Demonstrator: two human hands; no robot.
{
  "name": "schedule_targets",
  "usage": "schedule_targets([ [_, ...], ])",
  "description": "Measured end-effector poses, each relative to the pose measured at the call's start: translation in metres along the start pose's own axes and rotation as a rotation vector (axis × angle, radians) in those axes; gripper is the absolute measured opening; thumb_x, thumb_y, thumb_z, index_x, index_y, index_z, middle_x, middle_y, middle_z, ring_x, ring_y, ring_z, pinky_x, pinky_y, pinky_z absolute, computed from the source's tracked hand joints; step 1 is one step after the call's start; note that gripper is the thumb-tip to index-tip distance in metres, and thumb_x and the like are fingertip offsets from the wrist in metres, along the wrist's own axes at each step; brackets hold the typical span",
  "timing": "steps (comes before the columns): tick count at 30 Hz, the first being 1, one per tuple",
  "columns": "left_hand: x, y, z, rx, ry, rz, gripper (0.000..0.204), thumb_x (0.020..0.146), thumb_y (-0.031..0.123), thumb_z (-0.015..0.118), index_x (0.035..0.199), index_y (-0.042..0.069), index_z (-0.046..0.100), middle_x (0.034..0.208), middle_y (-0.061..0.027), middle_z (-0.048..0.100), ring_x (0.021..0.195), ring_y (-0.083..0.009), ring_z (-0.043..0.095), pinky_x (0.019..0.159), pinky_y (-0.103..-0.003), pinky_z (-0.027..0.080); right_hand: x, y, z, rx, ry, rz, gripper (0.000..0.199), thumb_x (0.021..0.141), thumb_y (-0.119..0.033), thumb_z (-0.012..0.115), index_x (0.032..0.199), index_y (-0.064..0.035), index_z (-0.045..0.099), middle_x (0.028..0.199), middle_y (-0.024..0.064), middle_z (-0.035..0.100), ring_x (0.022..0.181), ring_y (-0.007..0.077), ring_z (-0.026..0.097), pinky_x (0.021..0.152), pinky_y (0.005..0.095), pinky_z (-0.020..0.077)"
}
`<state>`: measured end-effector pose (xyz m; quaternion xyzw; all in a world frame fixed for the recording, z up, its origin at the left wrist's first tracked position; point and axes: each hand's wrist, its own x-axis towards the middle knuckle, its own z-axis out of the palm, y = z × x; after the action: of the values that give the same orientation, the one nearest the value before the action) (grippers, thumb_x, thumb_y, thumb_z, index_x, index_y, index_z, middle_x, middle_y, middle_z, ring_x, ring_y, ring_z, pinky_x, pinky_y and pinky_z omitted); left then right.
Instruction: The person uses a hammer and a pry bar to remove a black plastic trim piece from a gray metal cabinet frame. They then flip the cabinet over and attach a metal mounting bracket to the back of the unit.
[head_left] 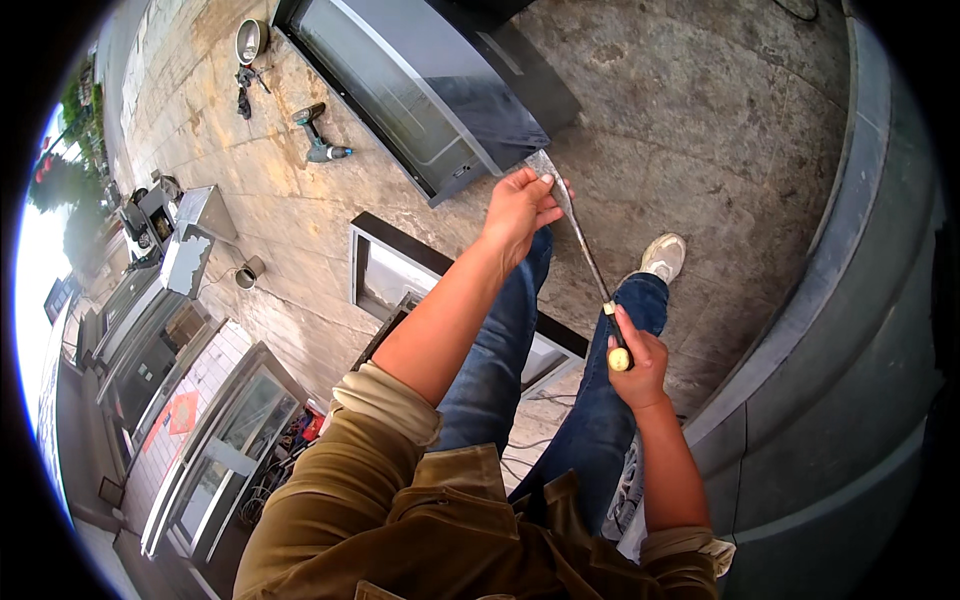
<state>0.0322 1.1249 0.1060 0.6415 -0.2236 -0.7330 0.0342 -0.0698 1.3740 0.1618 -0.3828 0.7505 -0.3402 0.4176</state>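
My right hand (pixel 641 365) is wrapped round the black and yellow handle of a long screwdriver-like tool (pixel 590 262), held at a slant. Its thin metal shaft runs up and away to a flat grey end (pixel 541 163). Beside that end, the fingers of my left hand (pixel 519 208) pinch the tool. The flat end lies close to the near corner of a dark grey metal frame with a glass pane (pixel 420 90); whether the two touch, I cannot tell.
A cordless drill (pixel 318 135) and a round metal bowl (pixel 251 41) lie on the concrete floor at the far left. A framed panel (pixel 385 265) lies below my left arm. A grey curved metal body (pixel 850 350) borders the right side. Window frames (pixel 235 450) stand at the left.
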Motion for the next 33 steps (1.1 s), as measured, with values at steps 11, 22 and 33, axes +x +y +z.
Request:
schedule_targets([
  [11, -0.005, 0.017, 0.0, -0.053, 0.002, -0.06, 0.017, 0.097, 0.01, 0.042, 0.105, 0.002, 0.054, 0.101, -0.0107, 0.065, 0.093, -0.0202, 0.065, 0.082, -0.033, 0.052, 0.005, -0.067, -0.014, -0.012, -0.082, 0.15, 0.057, 0.072, -0.001, 0.066, 0.128, -0.0105, 0.055, 0.058, 0.01, 0.053, 0.05, 0.0259, 0.051, 0.05, 0.0355, 0.0411],
  [22, 0.003, 0.03, -0.007, -0.142, -0.066, -0.178, 0.023, 0.097, 0.006, 0.037, 0.112, -0.003, 0.052, 0.104, -0.0129, 0.063, 0.097, -0.0224, 0.065, 0.083, -0.034, 0.054, 0.018, -0.11, -0.028, 0.009, -0.14, 0.235, 0.071, 0.064, -0.002, 0.065, 0.133, -0.01, 0.05, 0.064, 0.0096, 0.059, 0.054, 0.0277, 0.056, 0.053, 0.0374, 0.0445],
  [33, 0.005, 0.039, -0.008, -0.206, -0.055, -0.257, 0.022, 0.098, 0.007, 0.037, 0.112, -0.002, 0.051, 0.105, -0.0146, 0.063, 0.097, -0.0235, 0.065, 0.079, -0.035, 0.056, 0.041, -0.144, -0.046, -0.036, -0.218, 0.325, 0.068, 0.066, -0.007, 0.064, 0.132, -0.009, 0.049, 0.061, 0.0134, 0.056, 0.054, 0.0314, 0.055, 0.053, 0.0388, 0.044],
])
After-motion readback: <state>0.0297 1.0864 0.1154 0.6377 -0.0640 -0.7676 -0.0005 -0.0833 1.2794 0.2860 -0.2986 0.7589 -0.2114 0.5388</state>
